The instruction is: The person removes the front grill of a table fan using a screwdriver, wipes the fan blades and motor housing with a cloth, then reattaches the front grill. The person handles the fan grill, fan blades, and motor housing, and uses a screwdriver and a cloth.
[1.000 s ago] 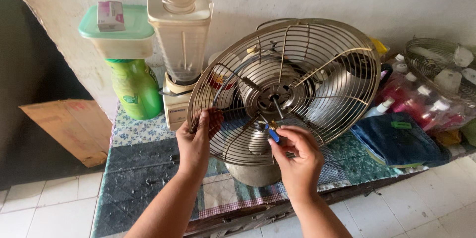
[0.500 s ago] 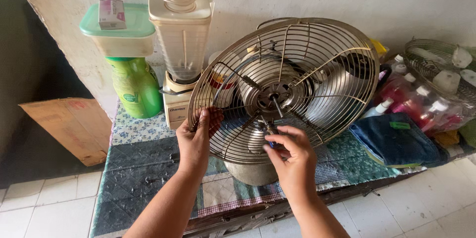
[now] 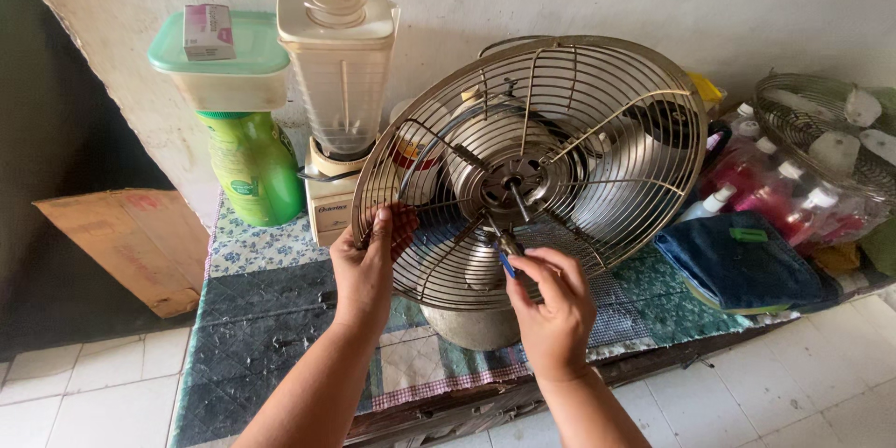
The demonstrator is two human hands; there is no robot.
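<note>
A round metal fan guard (image 3: pixel 597 93) with the fan hub (image 3: pixel 509 182) in its middle stands tilted on the counter, resting on a metal pot (image 3: pixel 471 325). My left hand (image 3: pixel 367 266) grips the guard's lower left rim. My right hand (image 3: pixel 553 303) holds a small blue-handled tool (image 3: pixel 505 253) whose tip points up at the wires just below the hub.
A beige blender (image 3: pixel 338 84), a green bottle (image 3: pixel 248 168) topped by a lidded tub (image 3: pixel 224 61), a folded blue cloth (image 3: pixel 737 261), several spray bottles (image 3: pixel 775 191) and a second wire guard (image 3: pixel 821 135) crowd the patterned counter cloth (image 3: pixel 261 303). Cardboard (image 3: pixel 121 233) lies at the left on the tiled floor.
My right hand has turned and shifted slightly with the tool near the hub. The left hand stays on the rim and the guard has barely moved.
</note>
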